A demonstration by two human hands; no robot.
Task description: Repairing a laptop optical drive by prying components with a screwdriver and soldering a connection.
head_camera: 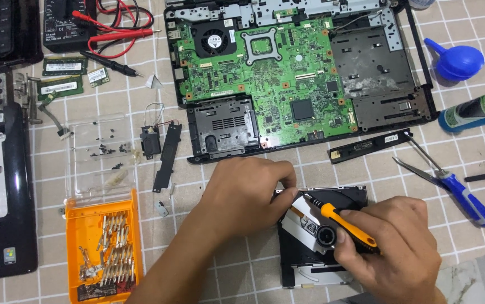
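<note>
We see a counter (242,169) covered in a beige cloth with a white grid pattern; nothing of the room shows beyond it. Landmark: the opened black laptop base with its green circuit board (276,73), at the far centre of the counter.

Just near of that base lies a flat black-and-silver optical drive (310,256). Our left hand (248,197) rests on the drive's left far corner, fingers curled down and pinching its edge. Our right hand (391,245) is closed around an orange-and-black precision screwdriver (343,222), its tip touching the drive's top near the left fingertips.

Right of the base: a blue rubber dust blower (456,59) and a blue cylindrical bottle lying on its side (476,112). Near-right of the base: a narrow black plastic strip (369,146), then a blue-handled screwdriver (462,191) beside metal tweezers.

Left of the base: red and black multimeter probes (113,39), green memory modules (62,76), a clear plastic lid holding small dark screws (99,152), and a small black speaker part with thin wires (161,149). Near-left of the base sits an orange plastic bit case (101,247) filled with metal bits. At the counter's left edge, well apart from the base, lies a black laptop palm-rest cover (0,191).
</note>
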